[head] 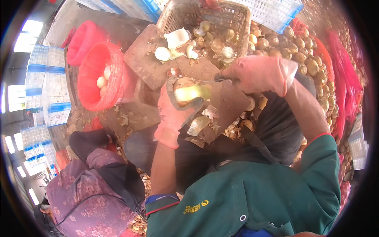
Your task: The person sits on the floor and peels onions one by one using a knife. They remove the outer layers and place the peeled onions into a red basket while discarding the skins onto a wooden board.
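My left hand [174, 112], in a pink and grey work glove, holds a partly peeled onion [187, 91] above a brown board [189, 69]. My right hand [254, 74], gloved the same way, grips the dark handle of a knife [219, 80]; its blade reaches left towards the onion, and a piece of skin hangs blurred beside it. A white peeled onion [162, 54] and thick pale peels [177, 38] lie on the board's far part. Loose onion skins [199, 126] lie on its near corner.
A plastic crate [247, 26] with peels stands behind the board. A red mesh-lined container [114, 94] at left holds several peeled onions. Many unpeeled onions [312, 66] are heaped at right. Another person [88, 198] in floral clothing is close at lower left.
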A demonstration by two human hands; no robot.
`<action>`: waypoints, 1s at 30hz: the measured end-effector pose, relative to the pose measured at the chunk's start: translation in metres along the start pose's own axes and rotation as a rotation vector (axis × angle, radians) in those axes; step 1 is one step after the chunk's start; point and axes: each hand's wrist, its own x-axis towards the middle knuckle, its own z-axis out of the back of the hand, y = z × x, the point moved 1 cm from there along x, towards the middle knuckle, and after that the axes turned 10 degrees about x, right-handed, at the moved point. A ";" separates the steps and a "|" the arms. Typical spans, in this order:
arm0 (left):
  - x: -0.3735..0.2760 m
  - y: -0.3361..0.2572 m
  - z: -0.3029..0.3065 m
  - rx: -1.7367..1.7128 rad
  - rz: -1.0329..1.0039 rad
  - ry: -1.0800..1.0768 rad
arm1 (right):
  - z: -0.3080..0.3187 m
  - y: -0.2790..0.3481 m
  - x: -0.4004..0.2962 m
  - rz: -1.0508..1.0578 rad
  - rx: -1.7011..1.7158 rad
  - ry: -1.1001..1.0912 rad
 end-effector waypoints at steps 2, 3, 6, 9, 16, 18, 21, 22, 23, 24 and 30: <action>-0.002 0.011 0.003 -0.075 -0.018 0.004 | -0.003 -0.004 0.008 0.046 0.088 0.046; 0.000 0.011 0.005 -0.136 -0.004 0.017 | -0.007 -0.007 0.013 0.066 0.129 0.066; 0.004 0.012 0.004 -0.258 0.030 0.034 | -0.054 -0.014 0.016 0.151 0.097 -0.099; 0.003 0.015 0.001 -0.283 0.031 0.021 | -0.097 -0.010 0.008 0.242 0.221 -0.272; 0.002 0.022 -0.001 -0.270 -0.005 0.009 | -0.121 0.017 -0.007 0.087 0.168 -0.361; 0.002 0.023 -0.002 -0.264 0.005 0.005 | -0.123 0.019 -0.008 0.064 0.176 -0.363; 0.002 0.024 -0.003 -0.271 -0.009 0.003 | -0.126 0.019 -0.007 0.070 0.156 -0.392; 0.003 0.025 -0.004 -0.276 -0.018 0.004 | -0.126 0.019 -0.006 0.090 0.137 -0.424; 0.003 0.026 -0.006 -0.292 -0.005 0.003 | -0.126 0.019 -0.005 0.110 0.118 -0.455; 0.003 0.028 -0.007 -0.304 0.011 0.000 | -0.124 0.020 -0.004 0.088 0.100 -0.425; 0.002 0.019 -0.004 -0.148 -0.117 0.009 | -0.103 0.018 0.015 0.076 0.134 -0.330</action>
